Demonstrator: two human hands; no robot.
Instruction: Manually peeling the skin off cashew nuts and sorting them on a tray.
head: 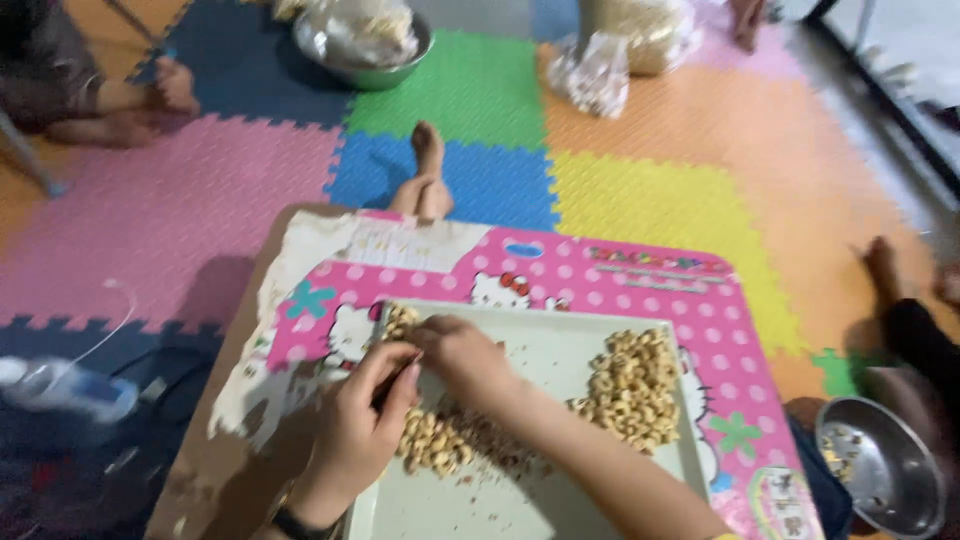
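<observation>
While both hands meet at the far left corner of the pale tray [560, 350], the left hand [355, 430] curls its fingers around a small dark thing, too blurred to name. The right hand [460, 355] pinches a nut from the near pile of nuts [440, 440]; a bigger heap [630, 385] lies right.

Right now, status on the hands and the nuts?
Both hands together at the tray's left side, working one nut. Nut piles beside them. Nothing blocking.
</observation>
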